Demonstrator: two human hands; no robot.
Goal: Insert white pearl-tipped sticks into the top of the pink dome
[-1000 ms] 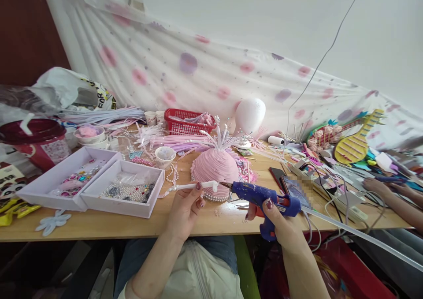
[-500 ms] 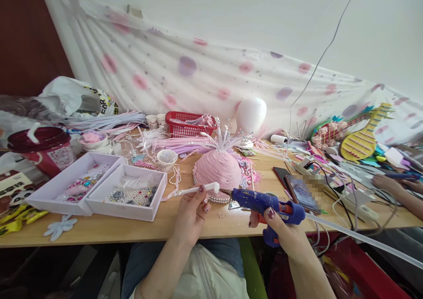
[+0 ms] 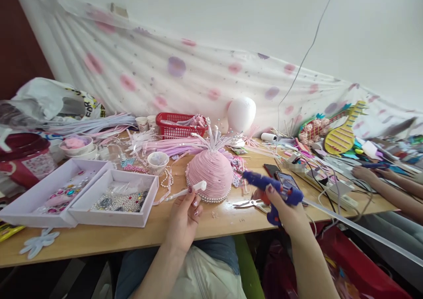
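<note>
Head view. Left grip: thumb and fingers pinched together on a slim white piece. The piece lies across the fingertips, its thicker end projecting past them to the right and its thin end running out to the left. It is held up in front of a pink dome; whether it touches the dome cannot be told from this angle.

Right grip: closed round the handle of a blue glue gun, thumb along the upper side. Nozzle points left, toward the dome, and is well apart from the white piece. A long translucent glue stick sticks out at the rear.

Appearance. White piece: narrow, pale, with a small stubby knob at the right end; finer detail too small to read. Glue gun: blue body with some orange-red, slightly blurred. Dome: ridged in rounds of pink strand, a row of pearls along its lower edge, bead-tipped stems rising from its crown. It stands on the wooden worktop.

Pliers lie just beneath the gun; white boxes of beads stand left of the dome.
</note>
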